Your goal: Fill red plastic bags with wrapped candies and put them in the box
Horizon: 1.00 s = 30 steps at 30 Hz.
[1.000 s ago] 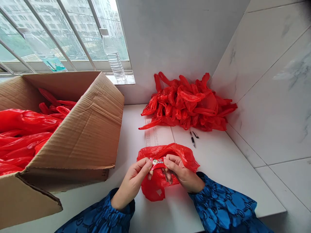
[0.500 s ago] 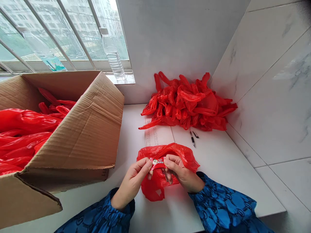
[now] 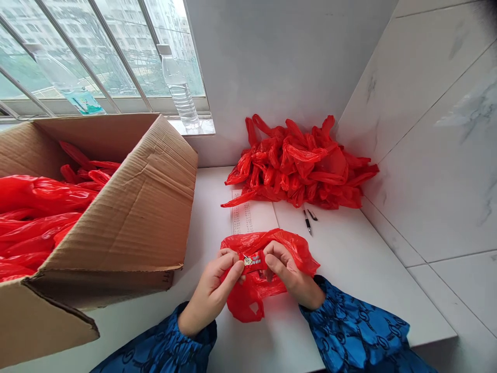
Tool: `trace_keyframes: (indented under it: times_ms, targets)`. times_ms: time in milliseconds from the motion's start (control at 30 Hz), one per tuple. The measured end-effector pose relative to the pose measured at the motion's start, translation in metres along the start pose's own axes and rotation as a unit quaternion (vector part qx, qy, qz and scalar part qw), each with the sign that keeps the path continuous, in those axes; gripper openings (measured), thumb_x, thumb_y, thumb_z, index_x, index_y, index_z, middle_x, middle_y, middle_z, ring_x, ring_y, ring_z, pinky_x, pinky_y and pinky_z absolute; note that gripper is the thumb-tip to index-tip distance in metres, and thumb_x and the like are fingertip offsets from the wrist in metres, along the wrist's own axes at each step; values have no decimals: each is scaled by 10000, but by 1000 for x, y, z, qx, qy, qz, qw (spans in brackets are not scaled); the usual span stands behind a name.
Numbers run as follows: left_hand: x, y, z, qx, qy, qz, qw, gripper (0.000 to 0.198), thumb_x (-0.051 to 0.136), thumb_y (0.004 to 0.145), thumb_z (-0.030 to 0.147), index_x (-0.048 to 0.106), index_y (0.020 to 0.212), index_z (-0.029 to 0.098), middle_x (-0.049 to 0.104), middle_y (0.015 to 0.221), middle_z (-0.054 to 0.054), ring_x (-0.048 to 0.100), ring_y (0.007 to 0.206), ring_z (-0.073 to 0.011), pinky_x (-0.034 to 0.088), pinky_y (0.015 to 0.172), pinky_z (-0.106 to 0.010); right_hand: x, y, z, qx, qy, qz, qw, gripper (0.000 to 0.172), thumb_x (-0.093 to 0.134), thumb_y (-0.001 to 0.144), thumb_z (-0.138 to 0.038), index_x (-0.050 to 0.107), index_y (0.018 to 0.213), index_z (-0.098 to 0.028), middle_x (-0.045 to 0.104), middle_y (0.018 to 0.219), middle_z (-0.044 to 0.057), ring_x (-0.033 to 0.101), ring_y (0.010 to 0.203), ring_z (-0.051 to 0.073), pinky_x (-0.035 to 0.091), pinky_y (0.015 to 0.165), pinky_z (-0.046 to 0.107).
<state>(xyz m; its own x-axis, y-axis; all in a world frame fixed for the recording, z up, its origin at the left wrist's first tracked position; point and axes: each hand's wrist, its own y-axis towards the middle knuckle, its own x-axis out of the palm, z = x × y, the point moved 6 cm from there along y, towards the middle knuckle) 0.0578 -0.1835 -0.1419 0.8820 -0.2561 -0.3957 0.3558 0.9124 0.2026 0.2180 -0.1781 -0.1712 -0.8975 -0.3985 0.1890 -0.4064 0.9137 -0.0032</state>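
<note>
A small red wrapped candy [image 3: 253, 260] with white lettering and a little cartoon figure stretches between my two hands. My left hand [image 3: 219, 277] pinches its left end between thumb and index finger. At the other end, the thumb and fingertips of my right hand [image 3: 288, 272] close on the wrapper's edge. Directly under both hands, a red plastic bag [image 3: 244, 305] lies opened out on the white table [image 3: 357, 305]. Part of another red wrapper shows inside the bag, below the candy. The lower fingers of both hands are partly hidden.
At the left stands a cardboard box [image 3: 143, 207] with red plastic bags [image 3: 42, 197] inside. A heap of red bags [image 3: 298, 166] rests against the back wall, over a printed sheet [image 3: 254, 217]. Beside it lie a pen [image 3: 307, 223] and its cap [image 3: 312, 215]. Bottles [image 3: 180, 93] stand by the window.
The candy has shifted slightly in my fingers and its face tilts a little differently. My right fingers have drawn up toward its right end. The bag and surroundings look the same.
</note>
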Motion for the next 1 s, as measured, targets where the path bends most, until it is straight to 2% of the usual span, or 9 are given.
trace_keyframes:
  times_ms: [133, 233, 367, 467, 567, 733, 833, 1000]
  targets:
    - [1, 0, 3, 51, 61, -8, 997, 341, 407, 1042, 281, 461, 713, 209, 476, 676, 15, 431, 707, -168, 382, 846, -320, 7, 1, -3, 4, 26, -41, 999, 347, 647, 938, -533, 603, 1046, -205, 611, 933, 14, 568, 822, 152, 456, 768, 300]
    - [1, -1, 8, 84, 103, -13, 991, 309, 416, 1029, 232, 447, 723, 207, 443, 671, 36, 386, 640, -146, 373, 896, -341, 10, 2, -4, 11, 32, -45, 998, 263, 671, 944, -456, 615, 1008, -207, 607, 889, -5, 554, 803, 137, 445, 759, 283]
    - [-3, 0, 10, 76, 127, 21, 989, 141, 486, 1012, 243, 568, 901, 213, 587, 800, 5, 514, 770, -170, 385, 856, -325, 6, 2, 1, 1, -17, -17, 1000, 225, 684, 939, -434, 628, 1010, -227, 570, 847, -28, 507, 745, 124, 424, 701, 270]
    - [-5, 1, 9, 73, 122, 43, 989, 38, 581, 983, 239, 611, 971, 219, 649, 851, -1, 565, 812, -173, 399, 821, -308, 4, 2, 5, -15, -50, -9, 999, 235, 699, 930, -430, 645, 1054, -238, 602, 900, -16, 537, 771, 129, 449, 715, 276]
    - [-7, 1, 8, 83, 111, 59, 989, 73, 619, 968, 220, 618, 895, 215, 649, 800, 9, 574, 770, -163, 409, 805, -303, 5, 2, 4, -15, -53, -9, 998, 248, 710, 922, -429, 648, 1069, -240, 650, 1003, 10, 599, 853, 146, 491, 776, 292]
    - [-10, -1, 8, 103, 90, 73, 988, 144, 635, 958, 206, 601, 818, 209, 649, 756, 16, 571, 711, -152, 414, 828, -320, 1, 0, -5, -48, -44, 27, 998, 189, 661, 957, -422, 669, 966, -233, 675, 949, 14, 634, 825, 151, 531, 769, 310]
    - [-10, -1, 8, 84, 66, 78, 991, 180, 608, 975, 217, 600, 796, 208, 647, 744, 10, 567, 718, -157, 411, 805, -314, 2, -1, -9, -75, -7, 30, 997, 152, 676, 953, -381, 683, 918, -233, 699, 975, 23, 668, 916, 168, 556, 822, 323]
    - [-7, -5, 7, 63, -4, 98, 993, 218, 579, 992, 259, 576, 781, 206, 619, 738, 1, 543, 719, -164, 409, 780, -316, 6, -4, -9, -75, 37, 41, 996, 132, 677, 957, -355, 698, 908, -234, 723, 1014, 21, 678, 970, 167, 565, 897, 335]
